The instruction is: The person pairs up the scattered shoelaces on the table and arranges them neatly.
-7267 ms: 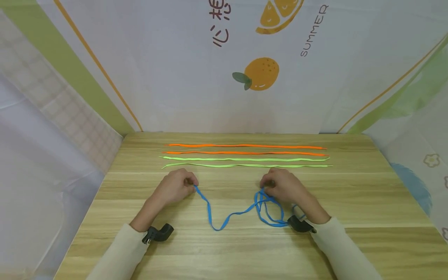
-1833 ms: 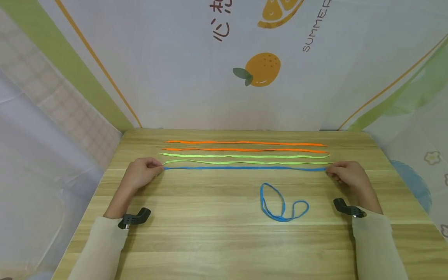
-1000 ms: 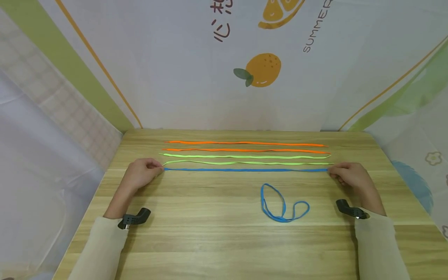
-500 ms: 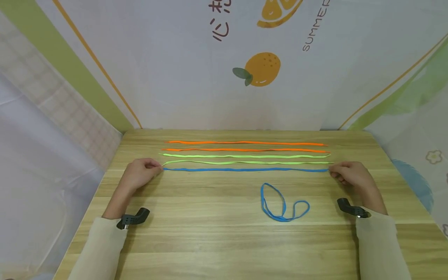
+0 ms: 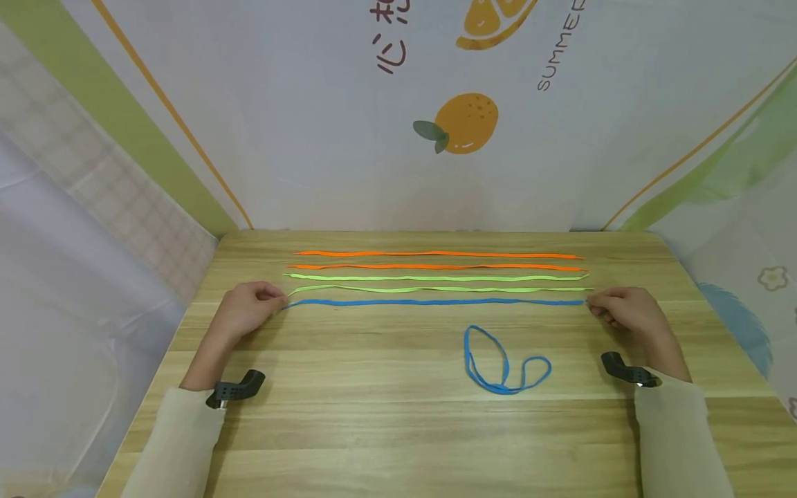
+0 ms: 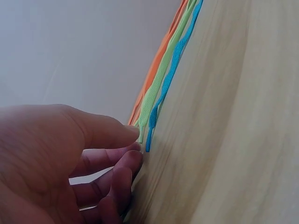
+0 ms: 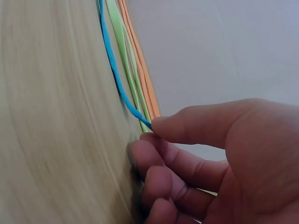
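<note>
A blue shoelace point(image 5: 429, 302) lies stretched straight across the wooden table, parallel to the other laces. At its right end, my right hand point(image 5: 630, 310) pinches the tip between thumb and index finger; the blue lace point(image 7: 112, 60) runs up from that pinch in the right wrist view. My left hand point(image 5: 249, 308) is beside the other end, its thumb and fingers slightly apart. In the left wrist view the blue tip point(image 6: 149, 140) lies free beside those fingers. A second blue shoelace point(image 5: 467, 363) lies in loose loops nearer the front.
Behind the straight blue lace lie two green shoelaces point(image 5: 436, 279) and two orange shoelaces point(image 5: 436, 254), all laid lengthwise. A printed curtain point(image 5: 311, 138) hangs at the table's back edge. The wooden table point(image 5: 386, 443) extends toward the front.
Earlier, both hands held a blue lace bunched near the middle; it has since been drawn straight behind the looped one. Just now my left fingers let go of its left tip.
</note>
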A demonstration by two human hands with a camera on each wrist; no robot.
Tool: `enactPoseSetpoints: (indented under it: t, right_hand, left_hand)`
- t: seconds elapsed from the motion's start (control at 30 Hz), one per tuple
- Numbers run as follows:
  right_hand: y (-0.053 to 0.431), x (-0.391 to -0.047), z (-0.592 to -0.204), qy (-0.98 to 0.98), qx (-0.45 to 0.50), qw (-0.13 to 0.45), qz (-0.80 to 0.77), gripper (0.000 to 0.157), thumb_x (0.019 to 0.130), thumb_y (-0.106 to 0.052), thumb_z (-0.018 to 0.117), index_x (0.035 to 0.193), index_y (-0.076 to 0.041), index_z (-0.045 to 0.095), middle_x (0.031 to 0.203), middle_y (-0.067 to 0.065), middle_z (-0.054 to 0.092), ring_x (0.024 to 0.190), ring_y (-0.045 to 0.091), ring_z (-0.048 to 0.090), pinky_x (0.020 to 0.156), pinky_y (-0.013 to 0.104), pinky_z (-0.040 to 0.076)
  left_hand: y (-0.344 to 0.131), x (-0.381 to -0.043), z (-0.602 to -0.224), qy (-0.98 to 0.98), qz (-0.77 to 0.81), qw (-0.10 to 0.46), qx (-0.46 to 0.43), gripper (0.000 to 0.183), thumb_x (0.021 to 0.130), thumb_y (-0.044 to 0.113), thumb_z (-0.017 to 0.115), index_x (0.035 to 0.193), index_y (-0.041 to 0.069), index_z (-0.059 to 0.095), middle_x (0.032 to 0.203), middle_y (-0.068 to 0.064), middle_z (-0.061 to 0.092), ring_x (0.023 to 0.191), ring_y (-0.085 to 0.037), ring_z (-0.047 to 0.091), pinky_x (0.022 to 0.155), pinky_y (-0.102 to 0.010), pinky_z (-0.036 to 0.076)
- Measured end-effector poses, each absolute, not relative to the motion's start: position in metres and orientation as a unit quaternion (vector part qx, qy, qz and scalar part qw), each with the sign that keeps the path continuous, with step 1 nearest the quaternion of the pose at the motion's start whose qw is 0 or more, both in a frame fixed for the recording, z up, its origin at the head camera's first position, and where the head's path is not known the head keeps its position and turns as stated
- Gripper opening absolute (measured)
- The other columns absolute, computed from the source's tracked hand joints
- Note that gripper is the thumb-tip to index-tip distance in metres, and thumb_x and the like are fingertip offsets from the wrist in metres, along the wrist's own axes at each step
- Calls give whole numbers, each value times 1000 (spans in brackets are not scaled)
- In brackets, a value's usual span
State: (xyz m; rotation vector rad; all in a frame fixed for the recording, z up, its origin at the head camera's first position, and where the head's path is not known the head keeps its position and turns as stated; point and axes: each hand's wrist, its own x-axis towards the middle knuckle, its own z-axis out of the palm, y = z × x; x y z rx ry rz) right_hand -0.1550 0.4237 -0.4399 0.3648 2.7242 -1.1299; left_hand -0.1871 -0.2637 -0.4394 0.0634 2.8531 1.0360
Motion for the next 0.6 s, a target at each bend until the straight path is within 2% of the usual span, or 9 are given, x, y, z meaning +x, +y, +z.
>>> enactPoseSetpoints:
  t: [0.6]
  right_hand:
    - [427, -155, -441, 916, 133, 78, -371, 46, 108, -37, 67, 120, 6, 76, 87, -5, 71, 77, 8, 62, 66, 27, 55]
  left_hand:
    - [-264, -187, -441, 940, 337, 52, 30, 32, 104, 30, 77, 114, -1, 77, 103, -14, 79, 97, -33, 70, 78, -39, 49]
